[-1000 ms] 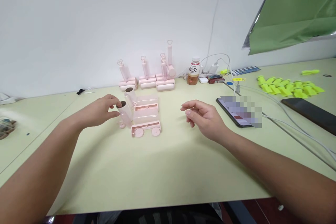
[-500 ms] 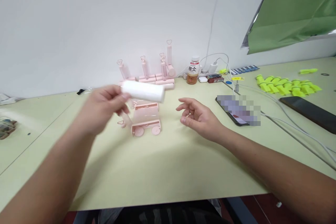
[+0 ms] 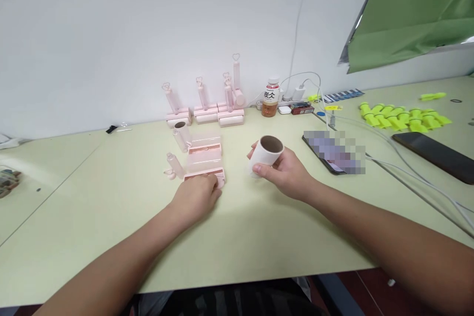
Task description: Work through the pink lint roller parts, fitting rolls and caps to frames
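Care matters: my right hand grips the white paper roll; my left hand closes on the pink plastic roller case, steadying it flat on the bench.

Bare table near; pink holders crowd ahead.

Matt white paper roll, cardboard core

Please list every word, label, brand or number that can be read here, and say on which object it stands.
"炭仌": on the white label of the drink bottle by the wall; its smaller print is too small to read.
Phone screen: blurred out, unreadable.
White roll in the right hand: no text visible.
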`<state>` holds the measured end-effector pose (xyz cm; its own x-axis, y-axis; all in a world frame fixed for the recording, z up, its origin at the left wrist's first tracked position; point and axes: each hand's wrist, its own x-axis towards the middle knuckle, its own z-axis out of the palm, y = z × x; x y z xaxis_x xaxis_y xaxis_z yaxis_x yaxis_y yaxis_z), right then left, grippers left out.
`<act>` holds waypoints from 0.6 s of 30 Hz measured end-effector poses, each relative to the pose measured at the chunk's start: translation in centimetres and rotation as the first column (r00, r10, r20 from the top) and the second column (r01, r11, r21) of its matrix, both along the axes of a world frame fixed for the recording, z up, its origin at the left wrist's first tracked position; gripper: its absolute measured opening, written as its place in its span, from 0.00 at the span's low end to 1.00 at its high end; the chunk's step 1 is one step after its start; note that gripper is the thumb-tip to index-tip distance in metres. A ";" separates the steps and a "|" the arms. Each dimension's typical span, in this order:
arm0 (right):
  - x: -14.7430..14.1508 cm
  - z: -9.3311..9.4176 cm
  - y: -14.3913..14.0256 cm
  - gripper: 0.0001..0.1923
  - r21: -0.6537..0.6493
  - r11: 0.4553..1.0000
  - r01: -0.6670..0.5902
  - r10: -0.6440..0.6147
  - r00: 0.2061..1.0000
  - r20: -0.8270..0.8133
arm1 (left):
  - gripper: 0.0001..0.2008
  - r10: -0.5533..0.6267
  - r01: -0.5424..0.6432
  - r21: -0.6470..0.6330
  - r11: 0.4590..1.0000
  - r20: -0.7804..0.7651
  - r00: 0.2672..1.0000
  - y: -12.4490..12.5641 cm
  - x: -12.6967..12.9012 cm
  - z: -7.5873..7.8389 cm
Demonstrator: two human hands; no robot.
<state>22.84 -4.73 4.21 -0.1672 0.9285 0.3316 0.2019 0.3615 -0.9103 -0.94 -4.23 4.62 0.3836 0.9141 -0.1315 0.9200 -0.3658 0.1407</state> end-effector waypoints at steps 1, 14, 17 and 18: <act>0.0 -0.1 0.1 0.20 -0.012 1.000 -0.008 0.008 1.000 0.012 | 0.10 -0.014 0.014 -0.004 1.000 0.007 1.000 0.0 0.0 -0.1; -0.3 0.5 -0.3 0.18 -0.109 0.966 -0.233 0.256 0.901 0.350 | 0.12 0.054 0.242 -0.214 0.946 0.844 0.534 -1.0 -1.6 3.7; -0.5 0.5 -0.5 0.19 -0.149 0.946 -0.288 0.324 0.852 0.412 | 0.18 0.095 0.208 -0.219 0.953 0.872 0.480 -1.1 -1.1 3.4; -0.5 0.4 -0.5 0.19 -0.155 0.941 -0.300 0.338 0.838 0.429 | 0.19 0.097 0.196 -0.216 0.957 0.870 0.484 -1.1 -1.0 3.3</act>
<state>22.31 -5.22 4.65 -0.5700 0.8178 0.0798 0.4755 0.4075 -0.7796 -1.94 -5.31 7.90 0.4768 0.8756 0.0780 0.2538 -0.2221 0.9414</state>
